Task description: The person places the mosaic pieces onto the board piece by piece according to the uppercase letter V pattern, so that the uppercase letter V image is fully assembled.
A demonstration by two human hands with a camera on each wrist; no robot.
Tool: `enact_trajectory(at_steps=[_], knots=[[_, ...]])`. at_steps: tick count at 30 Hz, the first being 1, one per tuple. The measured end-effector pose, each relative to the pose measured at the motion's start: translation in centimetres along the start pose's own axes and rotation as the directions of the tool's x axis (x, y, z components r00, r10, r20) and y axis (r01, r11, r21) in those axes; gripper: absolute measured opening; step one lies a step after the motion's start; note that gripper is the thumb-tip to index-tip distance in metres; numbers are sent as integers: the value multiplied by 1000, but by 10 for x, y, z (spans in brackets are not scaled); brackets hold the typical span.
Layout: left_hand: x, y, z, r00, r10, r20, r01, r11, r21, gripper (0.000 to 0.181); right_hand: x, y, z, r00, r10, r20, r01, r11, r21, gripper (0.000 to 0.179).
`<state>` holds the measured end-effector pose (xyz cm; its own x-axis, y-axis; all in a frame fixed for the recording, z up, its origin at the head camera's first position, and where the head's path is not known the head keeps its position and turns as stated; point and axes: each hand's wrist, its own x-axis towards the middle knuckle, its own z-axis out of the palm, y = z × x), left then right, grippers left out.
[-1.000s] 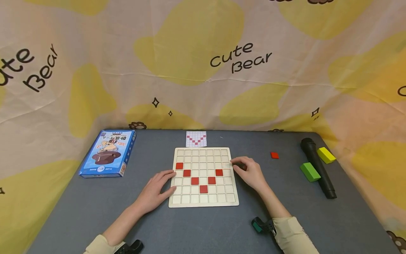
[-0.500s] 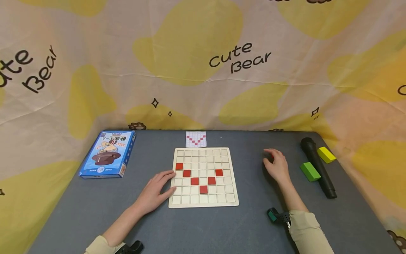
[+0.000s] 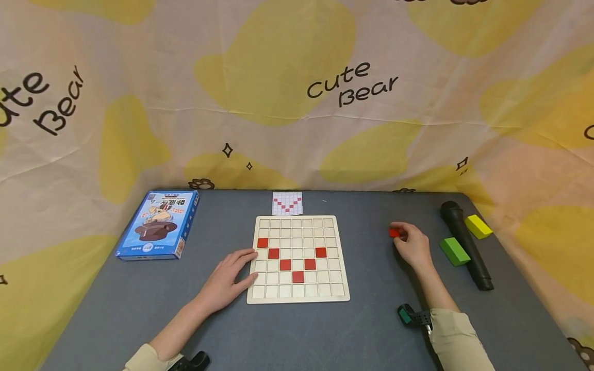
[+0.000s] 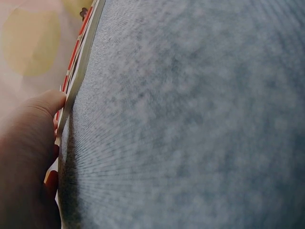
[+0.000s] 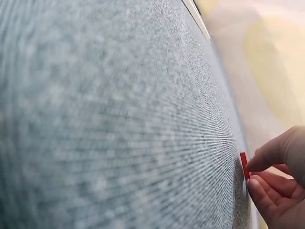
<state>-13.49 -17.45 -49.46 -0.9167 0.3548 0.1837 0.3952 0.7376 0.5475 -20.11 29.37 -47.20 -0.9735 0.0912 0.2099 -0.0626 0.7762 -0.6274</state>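
Note:
My left hand lies along the left edge of a pale gridded board, with fingertips and thumb on the rim. In the left wrist view its thumb touches the board's side. Several red square tiles sit in the board's cells, stepping down to a low point at one tile and up again to the right. Right of the board, my right hand pinches a loose red tile between thumb and fingers, low over the grey table. The right wrist view shows that tile at the fingertips, edge-on.
A small pattern card with a pink V lies behind the board. A blue game box stands at the left. At the right lie a black microphone, a green block and a yellow block. A patterned cloth hangs behind the table.
My right hand has moved from the board's right edge rightward to the loose red tile and taken hold of it. My left hand has stayed at the board's left edge.

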Motion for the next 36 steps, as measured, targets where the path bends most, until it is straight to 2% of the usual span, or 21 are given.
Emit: enact_trajectory(at_steps=[9, 23, 31, 36], knots=[[0, 0, 0, 1000, 6, -2, -6, 1000, -3, 53, -3, 3, 1, 1000, -6, 12, 6, 1000, -15, 31], [0, -1, 0, 1000, 6, 1, -6, 1000, -5, 53, -5, 5, 2, 999, -30, 12, 30, 999, -36, 33], [0, 0, 0, 1000, 4, 0, -4, 1000, -1, 54, -8, -3, 8, 999, 8, 48, -9, 1000, 18, 34], [0, 0, 0, 1000, 9, -5, -9, 1000, 3, 53, -11, -13, 15, 999, -3, 54, 0, 999, 55, 33]])
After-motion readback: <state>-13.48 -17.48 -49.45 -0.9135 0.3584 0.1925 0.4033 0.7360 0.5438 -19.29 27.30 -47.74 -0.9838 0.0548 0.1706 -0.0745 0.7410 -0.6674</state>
